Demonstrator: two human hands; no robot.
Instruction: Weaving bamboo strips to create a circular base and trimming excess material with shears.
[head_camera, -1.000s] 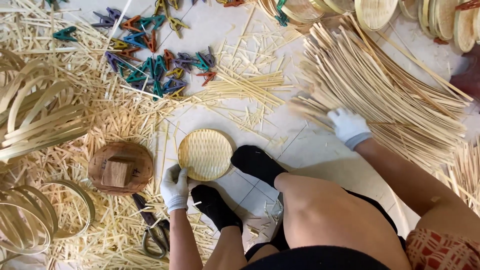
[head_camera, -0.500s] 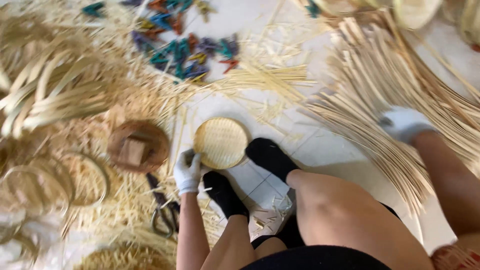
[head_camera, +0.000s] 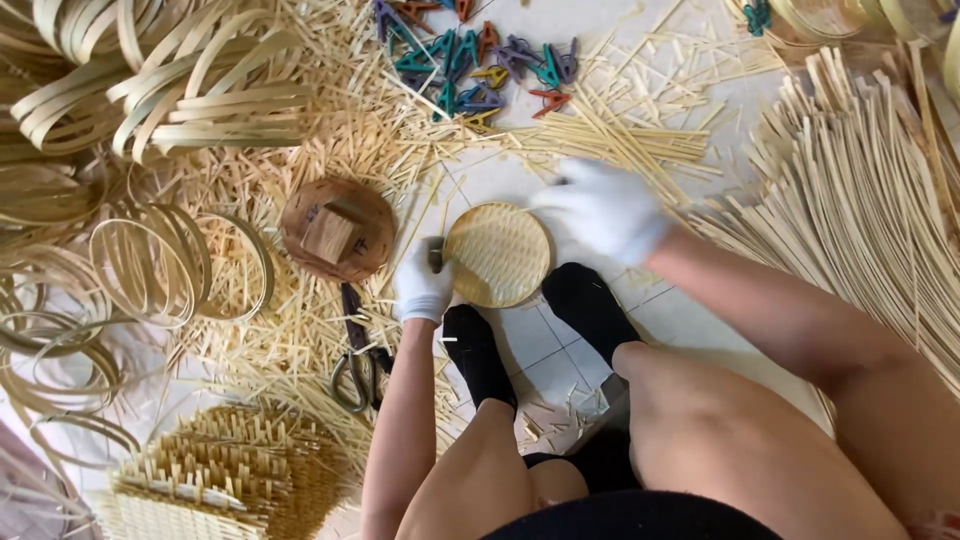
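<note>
While left hand (head_camera: 422, 285) fingers grip round woven tray (head_camera: 497, 254), right hand (head_camera: 600, 208) fingers curled on rim.

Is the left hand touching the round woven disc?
Touching. The head view shows the left hand gripping the left rim of the disc, fingers overlapping its edge with no gap.

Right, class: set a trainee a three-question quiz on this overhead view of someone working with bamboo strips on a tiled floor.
1. True or false: both hands wear white gloves.
2. Which hand grips the left edge of the round woven disc? A) left hand B) right hand
3. What metal tool lies on the floor below the round wooden block?

Key:
1. True; the left hand and right hand are both gloved.
2. A; the right hand hovers at the disc's upper right rim.
3. Scissors, among loose bamboo slivers.
</note>
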